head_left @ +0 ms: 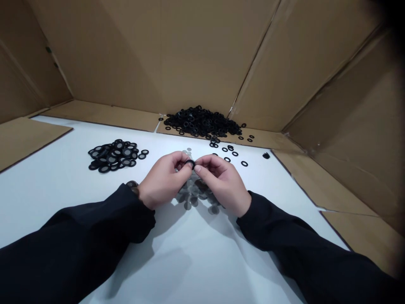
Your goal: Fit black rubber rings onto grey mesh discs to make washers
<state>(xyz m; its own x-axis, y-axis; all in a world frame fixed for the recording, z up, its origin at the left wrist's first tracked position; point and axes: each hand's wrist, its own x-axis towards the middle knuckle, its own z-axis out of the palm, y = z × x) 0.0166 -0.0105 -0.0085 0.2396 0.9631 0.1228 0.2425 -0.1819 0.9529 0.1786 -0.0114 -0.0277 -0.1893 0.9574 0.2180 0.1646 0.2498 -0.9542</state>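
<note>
Black in colour, one ring (191, 161) is pinched between the fingertips of the left hand (166, 176) and the right hand (227, 180), above loose grey discs (193, 201) on the white surface (180, 270). Disc-filled rings (115, 157) piled at left appear finished, while many open rings (202, 121), heaped behind, seem still waiting for discs.

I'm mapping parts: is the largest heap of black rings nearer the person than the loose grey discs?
No, the ring heap lies by the far cardboard wall, beyond the loose grey discs.
</note>
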